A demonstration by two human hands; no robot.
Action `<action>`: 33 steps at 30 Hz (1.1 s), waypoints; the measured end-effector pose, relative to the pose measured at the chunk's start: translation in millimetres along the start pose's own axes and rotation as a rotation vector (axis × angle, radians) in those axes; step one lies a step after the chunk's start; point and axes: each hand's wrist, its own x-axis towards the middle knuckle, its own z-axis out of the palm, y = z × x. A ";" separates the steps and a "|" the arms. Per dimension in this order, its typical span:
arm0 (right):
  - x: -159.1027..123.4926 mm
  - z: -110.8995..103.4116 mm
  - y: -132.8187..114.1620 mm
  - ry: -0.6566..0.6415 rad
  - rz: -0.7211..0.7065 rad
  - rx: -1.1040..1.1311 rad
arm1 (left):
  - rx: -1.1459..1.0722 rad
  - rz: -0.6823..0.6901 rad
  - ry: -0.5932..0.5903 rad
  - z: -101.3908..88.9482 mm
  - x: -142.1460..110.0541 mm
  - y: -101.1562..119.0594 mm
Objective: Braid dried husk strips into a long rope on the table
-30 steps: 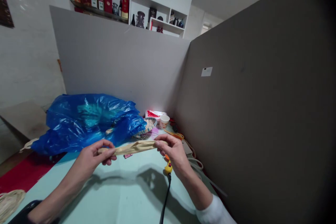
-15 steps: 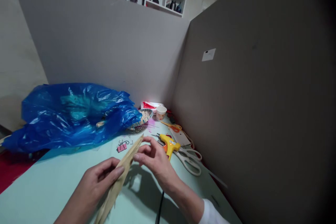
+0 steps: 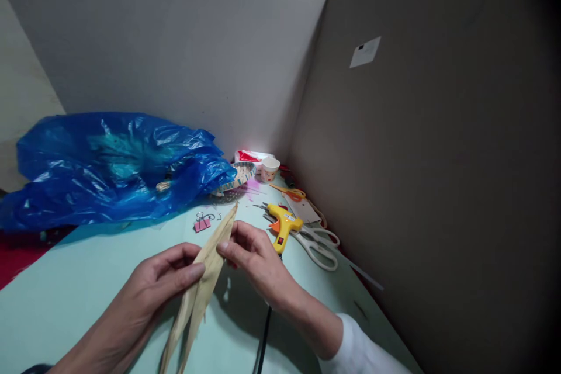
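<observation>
Between my two hands is a dried corn husk (image 3: 209,272), long and pale tan, tapering to a point at the top and splitting into two tails below. My left hand (image 3: 169,283) pinches its left edge, thumb on top. With thumb and fingers, my right hand (image 3: 254,257) grips the right edge near the tip. A yellow glue gun (image 3: 284,225) lies just beyond my right hand. White-handled scissors (image 3: 318,245) rest beside the gun. Past the husk's tip on the left is a pink binder clip (image 3: 202,224).
A big blue plastic bag (image 3: 118,169) covers the back left, partly over a woven basket (image 3: 243,174). A paper cup (image 3: 270,169), orange-handled scissors (image 3: 291,193) and a white card (image 3: 303,210) lie along the right. A black cord (image 3: 264,339) crosses the front. Grey partitions (image 3: 197,58) stand behind and to the right.
The husk has been turned and spread, showing a wider face and two separate tails. My right hand has shifted its hold on the edge. The view has tilted downward.
</observation>
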 end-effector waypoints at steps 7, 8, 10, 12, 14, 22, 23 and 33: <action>-3.2 6.0 -3.9 -0.022 -0.008 0.123 | 0.061 0.061 -0.041 -3.3 4.6 -3.8; -3.3 5.9 -3.5 -0.029 -0.001 0.135 | 0.017 0.040 -0.061 -3.9 4.6 -4.2; -3.0 5.1 -1.8 -0.044 0.023 0.155 | -0.077 -0.022 -0.105 -5.2 3.6 -4.3; -2.1 4.0 0.3 -0.044 0.029 0.151 | -0.143 -0.069 -0.124 -6.7 2.3 -3.8; -1.3 3.5 2.3 -0.032 0.032 0.158 | -0.163 -0.075 -0.093 -8.2 1.6 -3.3; -3.0 6.3 3.4 -0.021 0.180 0.315 | -0.152 -0.024 -0.103 -5.5 2.1 -0.3; -3.5 6.8 2.6 -0.016 0.171 0.305 | -0.140 -0.026 -0.098 -4.1 1.4 0.3; -4.3 5.0 4.0 0.005 0.133 0.282 | -0.167 -0.002 -0.072 -5.0 0.8 4.4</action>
